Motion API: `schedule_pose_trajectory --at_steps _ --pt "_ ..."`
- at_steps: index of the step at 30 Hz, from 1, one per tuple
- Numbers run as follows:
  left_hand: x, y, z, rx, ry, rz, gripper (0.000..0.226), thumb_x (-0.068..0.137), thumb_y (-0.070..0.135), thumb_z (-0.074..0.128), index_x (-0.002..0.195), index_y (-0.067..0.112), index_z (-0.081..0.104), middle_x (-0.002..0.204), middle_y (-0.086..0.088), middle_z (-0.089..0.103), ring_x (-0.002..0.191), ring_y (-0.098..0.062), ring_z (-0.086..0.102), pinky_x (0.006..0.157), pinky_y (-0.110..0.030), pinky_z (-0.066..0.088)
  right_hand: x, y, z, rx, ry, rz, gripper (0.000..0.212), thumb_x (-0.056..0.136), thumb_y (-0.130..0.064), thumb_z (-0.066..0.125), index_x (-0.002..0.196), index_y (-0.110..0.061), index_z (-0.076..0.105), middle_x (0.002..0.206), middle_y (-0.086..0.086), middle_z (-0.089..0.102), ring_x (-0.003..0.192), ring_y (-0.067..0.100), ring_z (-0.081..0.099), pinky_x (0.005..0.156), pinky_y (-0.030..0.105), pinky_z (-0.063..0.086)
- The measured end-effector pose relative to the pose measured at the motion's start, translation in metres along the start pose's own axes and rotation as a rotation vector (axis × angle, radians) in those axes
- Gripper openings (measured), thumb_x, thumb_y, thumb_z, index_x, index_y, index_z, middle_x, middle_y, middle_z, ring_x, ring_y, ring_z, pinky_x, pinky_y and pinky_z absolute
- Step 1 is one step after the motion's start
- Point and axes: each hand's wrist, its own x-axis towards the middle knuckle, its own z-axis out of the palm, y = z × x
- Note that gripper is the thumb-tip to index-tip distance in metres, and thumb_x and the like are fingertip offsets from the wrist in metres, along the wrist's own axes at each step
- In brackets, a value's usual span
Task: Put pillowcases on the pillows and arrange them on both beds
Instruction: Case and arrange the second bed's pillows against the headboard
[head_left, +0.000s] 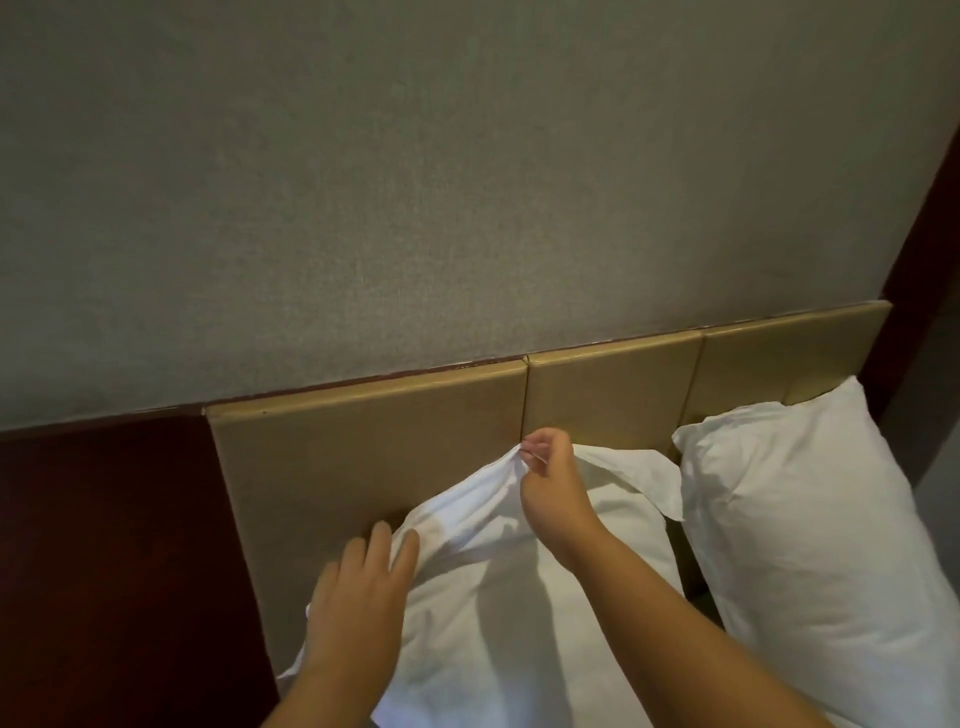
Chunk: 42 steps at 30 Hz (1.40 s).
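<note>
A white pillow in its pillowcase (519, 613) leans against the tan headboard (363, 457) in the lower middle of the view. My right hand (550, 478) pinches a bunched fold of the pillowcase at the pillow's top edge and lifts it. My left hand (358, 592) presses on the pillow's upper left corner, its fingers straight and spread against the cloth. A second white pillow (810, 540) stands against the headboard to the right, a narrow gap between the two.
A grey textured wall (415, 182) rises behind the headboard. A dark red wooden panel (104, 571) fills the lower left beside the bed. Dark wood trim (924, 260) runs down the right edge.
</note>
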Motion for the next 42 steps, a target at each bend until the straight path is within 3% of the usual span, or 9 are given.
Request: schedule_pose_trajectory --at_steps 3,6,11,17,22,27,30,36,42 --pt "-0.002 -0.005 -0.005 0.036 0.068 0.045 0.073 0.035 -0.003 0.077 0.102 0.014 0.052 0.101 -0.016 0.063 0.068 -0.030 0.056 0.054 -0.037 0.043 0.001 0.006 0.007 -0.022 0.068 -0.012 0.040 0.086 0.011 0.033 0.104 -0.024 0.040 0.118 0.004 0.046 0.103 0.018 0.048 0.075 0.025 0.046" --pt "0.002 -0.011 -0.008 0.107 0.168 0.088 0.049 0.048 -0.001 0.074 0.093 0.010 0.057 0.101 -0.014 0.061 0.078 -0.031 0.055 0.065 -0.039 0.037 0.003 0.013 0.012 -0.019 0.115 -0.022 0.037 0.084 0.009 0.033 0.090 -0.027 0.040 0.118 0.008 0.049 0.104 0.020 0.051 0.082 0.031 0.047" --pt "0.019 -0.016 -0.018 0.181 0.295 0.006 0.029 0.066 0.001 0.056 0.093 0.002 0.066 0.109 -0.017 0.054 0.089 -0.033 0.044 0.073 -0.040 0.032 0.012 0.006 0.002 0.046 0.141 0.033 0.028 0.085 0.010 0.034 0.094 -0.014 0.043 0.111 0.008 0.057 0.093 0.018 0.052 0.065 0.023 0.043" --pt "0.048 0.056 -0.013 -0.014 0.284 0.129 0.053 0.059 0.005 0.059 0.111 0.000 0.064 0.110 -0.013 0.048 0.078 -0.029 0.046 0.067 -0.038 0.032 0.015 0.014 -0.014 -0.069 0.152 -0.018 0.014 0.088 0.001 0.043 0.090 -0.012 0.047 0.088 0.008 0.057 0.078 0.025 0.053 0.064 0.035 0.048" --pt "0.070 0.135 0.021 -0.322 -0.013 0.237 0.086 0.052 0.016 0.082 0.130 0.006 0.047 0.124 -0.010 0.064 0.089 -0.020 0.069 0.067 -0.028 0.057 0.026 0.045 -0.048 -0.074 0.180 0.058 0.016 0.099 -0.012 0.042 0.087 -0.018 0.050 0.077 -0.003 0.056 0.071 0.008 0.055 0.045 0.005 0.044" --pt "0.098 0.178 0.045 -0.339 -0.142 0.205 0.075 0.068 0.030 0.080 0.134 0.011 0.052 0.129 -0.008 0.062 0.109 -0.022 0.065 0.089 -0.035 0.054 0.044 0.079 -0.082 -0.247 0.262 0.026 0.030 0.095 -0.006 0.043 0.119 -0.022 0.050 0.108 -0.001 0.059 0.102 0.019 0.058 0.074 0.016 0.042" --pt "0.117 0.185 0.045 -0.168 -0.077 0.275 0.077 0.077 0.034 0.073 0.144 0.012 0.041 0.147 -0.012 0.043 0.133 -0.031 0.045 0.110 -0.043 0.028 0.059 0.094 -0.099 -0.364 0.300 -0.052 0.043 0.093 -0.004 0.047 0.134 -0.016 0.043 0.128 0.008 0.053 0.116 0.024 0.052 0.088 0.022 0.038" --pt "0.171 0.162 0.049 -0.189 0.081 0.333 0.068 0.066 0.030 0.076 0.130 0.014 0.058 0.136 -0.009 0.056 0.112 -0.026 0.059 0.088 -0.036 0.051 0.110 0.089 -0.120 -0.346 0.321 -0.114 0.038 0.092 -0.013 0.056 0.127 -0.017 0.044 0.130 0.005 0.047 0.116 0.018 0.048 0.101 0.032 0.042" --pt "0.168 0.173 0.033 -0.403 -0.136 0.196 0.022 0.088 0.020 0.050 0.106 0.016 0.060 0.110 -0.002 0.051 0.087 -0.025 0.057 0.064 -0.033 0.039 0.116 0.093 -0.128 -0.373 0.246 0.086 0.025 0.096 -0.015 0.052 0.116 -0.026 0.044 0.111 0.001 0.052 0.094 0.017 0.055 0.074 0.026 0.051"
